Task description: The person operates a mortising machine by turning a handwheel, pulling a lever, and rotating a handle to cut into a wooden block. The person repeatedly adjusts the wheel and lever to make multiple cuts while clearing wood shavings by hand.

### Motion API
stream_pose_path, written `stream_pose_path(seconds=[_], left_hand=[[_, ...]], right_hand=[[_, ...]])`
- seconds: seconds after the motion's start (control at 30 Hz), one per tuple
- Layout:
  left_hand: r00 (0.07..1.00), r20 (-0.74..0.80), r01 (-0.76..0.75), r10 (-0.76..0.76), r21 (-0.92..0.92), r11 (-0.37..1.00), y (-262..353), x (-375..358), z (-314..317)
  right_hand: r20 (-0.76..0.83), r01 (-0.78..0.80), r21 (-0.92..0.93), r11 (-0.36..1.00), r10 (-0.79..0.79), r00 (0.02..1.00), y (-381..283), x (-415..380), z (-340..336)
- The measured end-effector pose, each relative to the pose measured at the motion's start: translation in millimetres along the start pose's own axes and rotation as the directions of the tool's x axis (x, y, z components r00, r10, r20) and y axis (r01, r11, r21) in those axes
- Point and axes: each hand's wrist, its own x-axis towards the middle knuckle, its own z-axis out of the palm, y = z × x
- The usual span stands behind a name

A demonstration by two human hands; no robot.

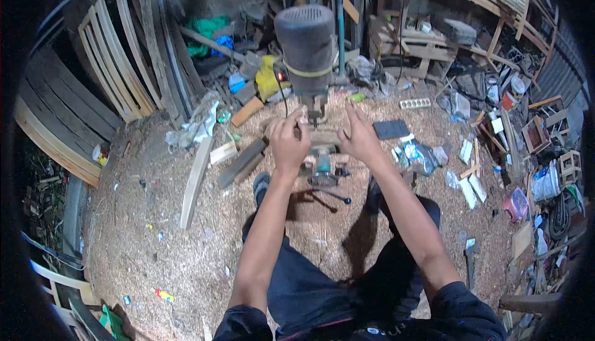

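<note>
Head view, looking down at a sawdust-covered floor [186,242] in a cluttered wood shop. A drill press motor housing [305,47] stood at centre far, its bit [314,118] pointing down over a small wooden workpiece [321,136]. Left hand [288,143] rested on the left end of the workpiece, fingers curled together over it; whether they actually clamped it could not be told. Right hand [359,136] lay on the right end, fingers straight and slightly apart, pointing far, pressed flat against the wood. The workpiece sat on the press table just under the bit, between both hands. The machine's base and a crank handle [328,195] showed just near of the hands. A loose plank [195,180] lay on the floor to the left, a dark flat slab [390,129] just right of the right hand. Stacked frames [114,62] leaned far left; scrap and boxes filled the right.
</note>
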Motion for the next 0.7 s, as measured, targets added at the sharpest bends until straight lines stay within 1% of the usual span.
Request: stream_pose_path(seconds=[0.1,0.13,0.2,0.23,0.3,0.33,0.43,0.47,0.5,0.53,0.57,0.63,0.7], left_hand=[[0.985,-0.159,-0.084,0.069,-0.094,0.992,30,91,-6],[0.968,-0.215,-0.151,0.129,-0.090,0.984,35,119,-2],[0.915,-0.321,-0.279,0.243,-0.072,0.957,41,174,12],[0.903,-0.343,-0.296,0.260,-0.055,0.954,44,194,21],[0.923,-0.311,-0.287,0.227,-0.163,0.944,38,223,48],[0.928,-0.289,-0.254,0.237,-0.023,0.967,37,228,56],[0.894,-0.358,-0.274,0.270,0.041,0.961,29,225,70],[0.879,-0.394,-0.280,0.270,0.033,0.959,28,227,73],[0.878,-0.389,-0.287,0.277,0.034,0.957,28,230,75],[0.882,-0.384,-0.283,0.275,0.035,0.958,26,229,75],[0.883,-0.378,-0.286,0.280,0.040,0.957,24,229,76],[0.873,-0.387,-0.297,0.297,0.062,0.953,22,230,77],[0.878,-0.365,-0.299,0.309,0.085,0.950,19,227,75]], right_hand=[[-0.033,-0.103,0.215,0.971,0.113,0.993,-22,75,-56],[-0.200,-0.043,0.257,0.965,0.097,0.975,-15,101,-54],[-0.273,-0.050,0.430,0.902,0.183,0.945,-11,156,-63],[-0.298,-0.046,0.512,0.857,0.228,0.927,-6,184,-67],[-0.322,-0.061,0.498,0.865,0.250,0.913,26,244,-57],[-0.266,-0.110,0.519,0.848,0.282,0.922,44,272,-50],[-0.177,-0.256,0.494,0.831,0.385,0.906,81,345,-28],[-0.173,-0.252,0.453,0.855,0.361,0.916,94,365,-20],[-0.164,-0.249,0.409,0.878,0.339,0.926,104,383,-11],[-0.161,-0.268,0.437,0.858,0.368,0.916,108,398,-3],[-0.050,-0.326,0.480,0.815,0.396,0.917,114,409,-1],[0.050,-0.400,0.450,0.798,0.425,0.904,102,422,-5],[-0.167,-0.345,0.484,0.805,0.471,0.866,125,458,34]])
